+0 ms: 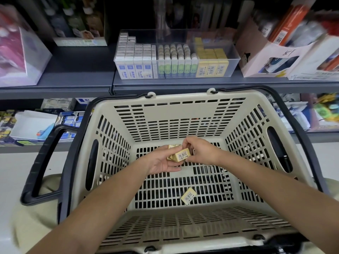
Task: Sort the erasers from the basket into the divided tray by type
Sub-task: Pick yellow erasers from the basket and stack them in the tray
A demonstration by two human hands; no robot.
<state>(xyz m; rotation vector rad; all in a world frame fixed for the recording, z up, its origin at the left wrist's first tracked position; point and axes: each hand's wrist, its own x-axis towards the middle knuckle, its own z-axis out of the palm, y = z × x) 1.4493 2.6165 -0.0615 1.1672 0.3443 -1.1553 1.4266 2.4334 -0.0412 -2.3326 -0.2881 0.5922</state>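
- We are cradling the yellow erasers [180, 155] in our left hand [161, 163], our right hand [200, 151] pinching the top one, over the basket [176, 112].
- We are judging them light, stiff and slick-wrapped, so edge pinches suit.
- A loose eraser [188, 195] is lying at 6 o'clock.

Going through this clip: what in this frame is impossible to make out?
Head view: count of held yellow erasers; left hand and right hand cover the stack.
Head view: print on the loose eraser in the basket, too small.
Head view: divided tray's rear rows, behind front packs.
Head view: pink box, blurred, cut by left edge.
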